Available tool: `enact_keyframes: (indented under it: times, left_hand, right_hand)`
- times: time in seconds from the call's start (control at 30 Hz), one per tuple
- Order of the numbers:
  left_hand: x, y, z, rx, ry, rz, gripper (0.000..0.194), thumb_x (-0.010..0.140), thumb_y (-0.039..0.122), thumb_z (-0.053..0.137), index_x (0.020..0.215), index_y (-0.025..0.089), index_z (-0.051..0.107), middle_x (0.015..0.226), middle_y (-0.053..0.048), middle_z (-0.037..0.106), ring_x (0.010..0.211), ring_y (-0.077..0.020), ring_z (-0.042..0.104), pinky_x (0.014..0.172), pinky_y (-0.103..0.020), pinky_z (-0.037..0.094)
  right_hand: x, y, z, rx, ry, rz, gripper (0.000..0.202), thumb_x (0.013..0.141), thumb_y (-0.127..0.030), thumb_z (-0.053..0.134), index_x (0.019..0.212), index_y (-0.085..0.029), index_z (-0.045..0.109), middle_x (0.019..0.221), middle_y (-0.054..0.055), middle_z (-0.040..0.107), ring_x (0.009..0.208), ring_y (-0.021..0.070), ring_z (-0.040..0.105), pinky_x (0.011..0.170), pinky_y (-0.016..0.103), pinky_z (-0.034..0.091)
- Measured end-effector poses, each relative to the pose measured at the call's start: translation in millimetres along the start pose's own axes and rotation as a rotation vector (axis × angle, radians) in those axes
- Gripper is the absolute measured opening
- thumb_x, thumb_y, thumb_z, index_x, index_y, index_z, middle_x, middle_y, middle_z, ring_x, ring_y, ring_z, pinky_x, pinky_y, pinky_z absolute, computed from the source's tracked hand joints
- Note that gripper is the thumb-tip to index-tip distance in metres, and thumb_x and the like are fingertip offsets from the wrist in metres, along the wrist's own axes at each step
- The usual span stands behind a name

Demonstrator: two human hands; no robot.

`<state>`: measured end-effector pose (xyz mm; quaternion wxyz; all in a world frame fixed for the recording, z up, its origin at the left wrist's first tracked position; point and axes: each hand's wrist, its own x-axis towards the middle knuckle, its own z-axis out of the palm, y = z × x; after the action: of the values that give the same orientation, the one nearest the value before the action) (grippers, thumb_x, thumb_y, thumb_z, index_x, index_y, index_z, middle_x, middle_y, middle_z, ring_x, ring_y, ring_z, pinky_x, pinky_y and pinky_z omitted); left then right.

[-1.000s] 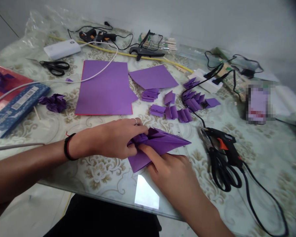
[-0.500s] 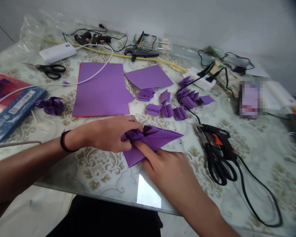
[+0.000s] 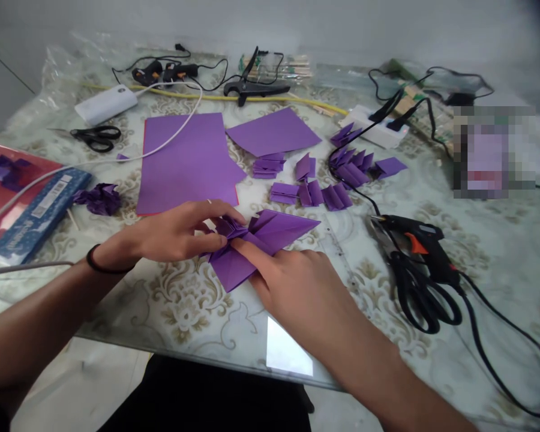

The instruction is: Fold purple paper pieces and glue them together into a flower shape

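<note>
A purple folded-paper piece with pointed flaps lies between my hands, near the front of the table. My left hand grips its pleated left end, thumb and index finger curled about the small folds. From the right, my right hand pinches the same piece, its index finger pressed along the centre and its thumb partly hidden underneath. Just beyond are small folded purple paper units in a loose group. Behind my left hand lies a stack of purple sheets with a red edge showing.
On the right, a black glue gun rests by black-handled scissors, its cord looping forward. More scissors, a white power bank, crumpled purple paper and a blue-edged packet lie left. A white power strip stands behind.
The folded-paper piece has shifted slightly left and up in view with both hands. My left fingers have loosened and spread a little, exposing more of the pleats.
</note>
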<state>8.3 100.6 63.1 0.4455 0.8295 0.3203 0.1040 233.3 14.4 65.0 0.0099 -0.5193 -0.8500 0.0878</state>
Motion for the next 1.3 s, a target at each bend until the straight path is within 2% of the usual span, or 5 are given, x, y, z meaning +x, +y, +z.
enact_keyframes:
  times: [0.33,0.57,0.8,1.03,1.3]
  left_hand:
    - [-4.9,-14.5,5.0,-0.637,0.265,-0.216,0.032,0.096,0.041,0.069,0.118,0.021,0.082,0.12,-0.009,0.08,0.106,-0.0249,0.071,0.083,-0.029,0.056]
    - [-7.0,-3.1,16.8,-1.019,0.471,0.01,0.039,0.09,0.036,0.076,0.125,0.019,0.079,0.128,-0.01,0.078,0.115,-0.0265,0.072,0.096,-0.035,0.059]
    - [-18.2,-1.3,21.1,-0.614,0.585,0.311,0.029,0.097,0.028,0.07,0.126,0.027,0.071,0.13,-0.004,0.068,0.113,-0.0235,0.067,0.097,-0.035,0.06]
    - [-27.9,25.5,33.6,-0.06,0.668,0.302,0.038,0.099,0.043,0.074,0.135,0.033,0.068,0.135,-0.01,0.056,0.131,-0.0326,0.051,0.115,-0.053,0.047]
    - [-22.9,50.4,21.2,-0.083,0.708,0.361,0.025,0.106,0.028,0.064,0.131,0.028,0.065,0.121,-0.01,0.066,0.114,-0.0251,0.063,0.099,-0.041,0.055]
  right_hand:
    - [8.8,13.5,0.8,0.424,0.132,-0.015,0.056,0.089,-0.005,0.061,0.138,-0.029,0.076,0.08,0.002,0.081,0.06,0.0179,0.065,0.06,0.028,0.04]
    - [3.7,21.9,-13.4,0.909,0.249,0.054,0.044,0.093,-0.01,0.063,0.13,-0.025,0.081,0.069,-0.004,0.073,0.047,0.0084,0.053,0.051,0.021,0.043]
    - [-1.1,27.9,-8.9,1.492,0.162,0.17,0.036,0.101,-0.033,0.07,0.136,-0.024,0.075,0.069,-0.002,0.076,0.045,0.0084,0.059,0.047,0.018,0.05]
    - [-5.5,38.3,1.6,1.935,-0.181,-0.029,0.074,0.107,-0.065,0.054,0.057,-0.012,0.07,0.043,0.002,0.058,0.03,0.0053,0.041,0.032,0.016,0.03]
    - [-11.0,54.1,37.4,2.05,-0.31,-0.243,0.072,0.105,-0.068,0.052,0.053,-0.018,0.057,0.039,-0.005,0.046,0.022,0.0036,0.025,0.027,0.016,0.026]
